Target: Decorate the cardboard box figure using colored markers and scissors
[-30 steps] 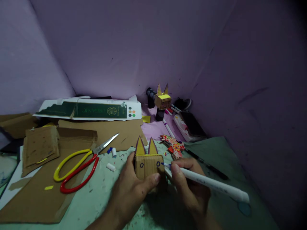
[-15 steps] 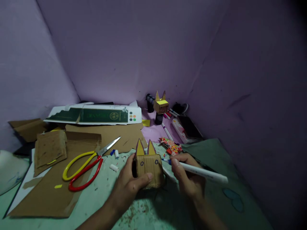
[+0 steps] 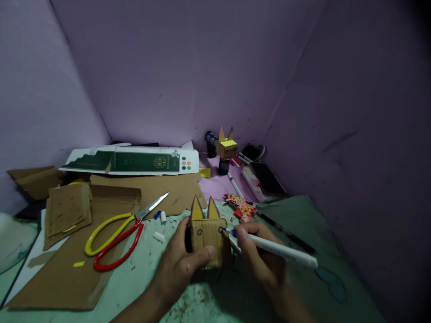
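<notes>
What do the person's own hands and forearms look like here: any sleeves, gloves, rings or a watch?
Both are bare: the left hand and right hand show no gloves or rings, and the forearms entering from the bottom edge carry no sleeves or watch. The light is dim, so finer marks cannot be told.

Flattened green carton (image 3: 134,161): a round pale seal and a row of pale letters, upside down and too blurred to read; coloured dots on its white end flap. Cardboard box (image 3: 208,240): two small drawn circles. No other readable text.

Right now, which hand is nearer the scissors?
Left. The left hand holds the cardboard box just right of the scissors; the right hand, holding the marker, is beyond the box.
</notes>
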The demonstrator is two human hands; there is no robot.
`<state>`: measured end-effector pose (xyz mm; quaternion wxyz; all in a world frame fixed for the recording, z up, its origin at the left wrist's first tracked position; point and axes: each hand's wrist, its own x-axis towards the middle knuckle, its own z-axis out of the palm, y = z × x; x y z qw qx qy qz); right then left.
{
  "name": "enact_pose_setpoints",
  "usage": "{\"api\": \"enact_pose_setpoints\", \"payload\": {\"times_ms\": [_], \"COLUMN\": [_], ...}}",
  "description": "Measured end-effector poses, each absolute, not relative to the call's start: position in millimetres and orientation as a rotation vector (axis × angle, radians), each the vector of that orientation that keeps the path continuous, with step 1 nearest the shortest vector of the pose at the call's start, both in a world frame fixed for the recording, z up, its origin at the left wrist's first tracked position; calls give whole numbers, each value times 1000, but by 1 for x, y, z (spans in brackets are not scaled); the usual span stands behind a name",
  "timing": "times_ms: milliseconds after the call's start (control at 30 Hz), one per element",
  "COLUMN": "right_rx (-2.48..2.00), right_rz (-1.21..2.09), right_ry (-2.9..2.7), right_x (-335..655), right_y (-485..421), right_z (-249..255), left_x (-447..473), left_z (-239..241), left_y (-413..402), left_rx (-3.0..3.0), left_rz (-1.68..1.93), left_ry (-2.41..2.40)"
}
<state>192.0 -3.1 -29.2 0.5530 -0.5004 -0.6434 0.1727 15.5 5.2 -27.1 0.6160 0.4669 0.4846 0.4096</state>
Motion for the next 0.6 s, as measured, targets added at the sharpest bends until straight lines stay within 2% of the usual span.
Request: {"api": "enact_pose_setpoints", "payload": {"times_ms": [600], "right_rx": [-1219], "right_rz": [379], "right_ry": [-1591], "right_x": [194], "right_y": [-5], "right_z": [-32], "left_x": [15], "left_z": [-27], "left_y": [5], "left_rx": [1093], "left_rz": [940], "left_ry": [1117]}}
